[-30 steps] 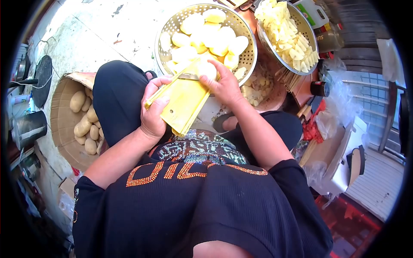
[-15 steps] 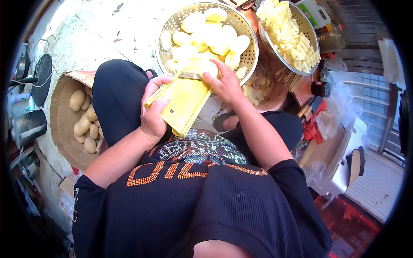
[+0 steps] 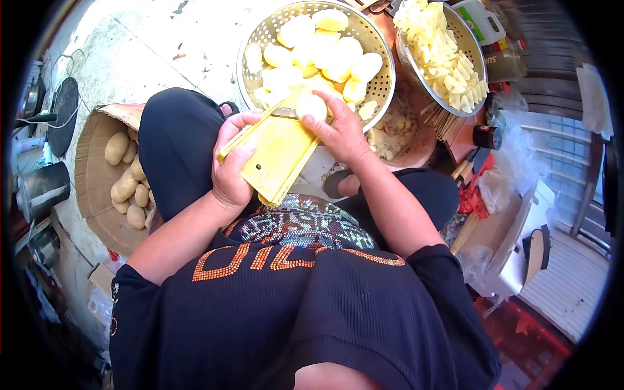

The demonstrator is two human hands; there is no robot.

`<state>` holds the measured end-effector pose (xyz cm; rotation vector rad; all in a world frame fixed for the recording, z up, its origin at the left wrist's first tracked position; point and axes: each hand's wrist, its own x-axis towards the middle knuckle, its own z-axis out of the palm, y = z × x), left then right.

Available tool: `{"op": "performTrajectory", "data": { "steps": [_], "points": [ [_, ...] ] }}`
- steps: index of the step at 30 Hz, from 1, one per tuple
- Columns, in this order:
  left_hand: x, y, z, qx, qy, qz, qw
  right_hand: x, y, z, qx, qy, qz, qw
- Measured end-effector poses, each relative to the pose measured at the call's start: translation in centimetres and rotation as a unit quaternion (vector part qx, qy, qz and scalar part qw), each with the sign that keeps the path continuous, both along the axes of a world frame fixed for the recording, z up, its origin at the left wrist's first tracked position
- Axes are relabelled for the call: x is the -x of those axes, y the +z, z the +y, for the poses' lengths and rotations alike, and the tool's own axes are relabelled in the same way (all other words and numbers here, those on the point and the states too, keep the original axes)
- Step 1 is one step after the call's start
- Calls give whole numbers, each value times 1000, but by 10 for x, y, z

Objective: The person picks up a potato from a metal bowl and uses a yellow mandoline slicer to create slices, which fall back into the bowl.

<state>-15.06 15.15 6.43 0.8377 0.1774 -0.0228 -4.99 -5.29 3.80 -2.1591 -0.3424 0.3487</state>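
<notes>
My left hand (image 3: 233, 161) is wrapped round the side of a yellow slicer (image 3: 276, 156), which slants above my lap. Its upper end reaches over the near edge of a perforated metal colander (image 3: 386, 91) heaped with peeled potatoes (image 3: 322, 45). Near the slicer's metal blade, my right hand (image 3: 338, 130) grips a pale peeled potato (image 3: 311, 108) against the slicer. The potato's underside is hidden.
A second metal bowl (image 3: 482, 68) at the upper right holds potato slices (image 3: 445, 65). Below it are a bundle of sticks (image 3: 437, 122) and a reddish basin (image 3: 422, 146) with potato pieces. Unpeeled potatoes (image 3: 123, 188) lie in a cardboard box (image 3: 97, 214) at left.
The potato and my right fingers have shifted very slightly down and left along the slicer. The colander and bowl appear a little further right in view.
</notes>
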Motion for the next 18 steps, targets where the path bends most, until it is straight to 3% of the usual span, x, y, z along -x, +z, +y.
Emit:
{"op": "performTrajectory", "data": {
  "steps": [5,7,11,13,15,18],
  "points": [
    [1,-3,-3,-41,8,-10,999,-28,-24,-12,57,-67,28,996],
    [2,-2,-3,-44,13,-8,999,-11,-2,-2,10,-27,40,999],
    [0,0,-2,-8,-6,-1,1000,25,35,18,-56,118,-106,986],
    [-1,-1,1,-24,-14,-4,1000,22,29,17,-68,113,-80,988],
    [0,-2,0,-23,-3,4,1000,3,2,7,-6,37,-69,997],
    [-1,-3,0,-48,-10,-8,999,-36,-29,-11,43,-63,39,996]
  ]
}}
